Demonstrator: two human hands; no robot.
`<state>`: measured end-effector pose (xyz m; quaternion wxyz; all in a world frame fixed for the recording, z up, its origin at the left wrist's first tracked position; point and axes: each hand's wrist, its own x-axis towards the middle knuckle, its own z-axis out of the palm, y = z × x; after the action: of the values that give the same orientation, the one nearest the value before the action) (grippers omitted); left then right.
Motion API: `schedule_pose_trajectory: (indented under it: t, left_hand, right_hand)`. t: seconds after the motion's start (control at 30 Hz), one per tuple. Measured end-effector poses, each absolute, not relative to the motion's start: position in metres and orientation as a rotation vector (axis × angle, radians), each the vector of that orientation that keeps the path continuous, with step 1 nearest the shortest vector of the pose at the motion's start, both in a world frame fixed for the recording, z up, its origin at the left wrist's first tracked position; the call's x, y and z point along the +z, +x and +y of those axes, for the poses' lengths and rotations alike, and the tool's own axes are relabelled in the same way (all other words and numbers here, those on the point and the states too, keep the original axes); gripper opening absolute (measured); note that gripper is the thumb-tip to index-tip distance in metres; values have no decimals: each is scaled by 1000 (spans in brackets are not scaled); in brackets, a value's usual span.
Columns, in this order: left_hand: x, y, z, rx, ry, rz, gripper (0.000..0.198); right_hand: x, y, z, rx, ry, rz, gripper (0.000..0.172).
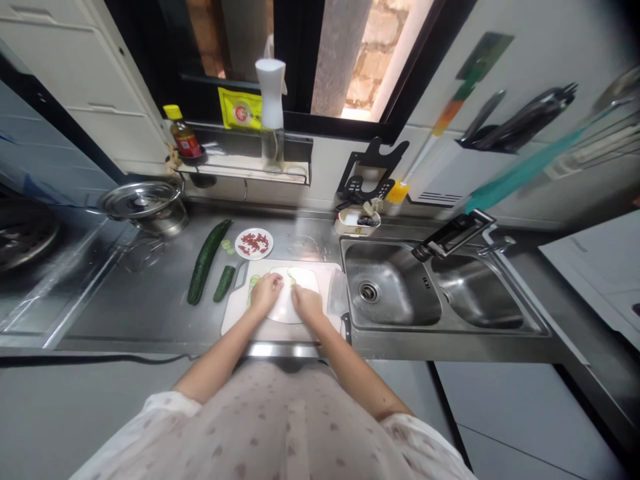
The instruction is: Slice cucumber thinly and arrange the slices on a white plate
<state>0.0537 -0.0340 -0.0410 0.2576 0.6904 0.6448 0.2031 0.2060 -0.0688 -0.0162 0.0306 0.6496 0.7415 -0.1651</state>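
Both my hands are over a white plate that lies on a white cutting board. My left hand rests on the plate's left rim, its fingers curled near pale green cucumber slices at the plate's far edge. My right hand is bunched at the plate's right side, fingertips touching the slices. What the fingers pinch is too small to make out. More slices lie on the board to the left.
A whole cucumber and a short cucumber piece lie left of the board. A small dish of red bits stands behind. A lidded pot is at the left, a double sink at the right.
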Motion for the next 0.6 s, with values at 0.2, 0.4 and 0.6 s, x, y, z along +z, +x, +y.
schedule_pose_trajectory:
  t: [0.2,0.4,0.6]
  left_hand:
    - [-44,30,-70,562,1801,1772,24]
    - [-50,-8,-95,592,1721,1928,24]
    - [-56,-24,-102,437,1646,2140,29]
  right_hand:
    - [-16,210,-94,-510,1998,2355,36]
    - [-16,216,-114,-482,2087,2372,37]
    - [-16,218,-120,-499,2162,2348,39]
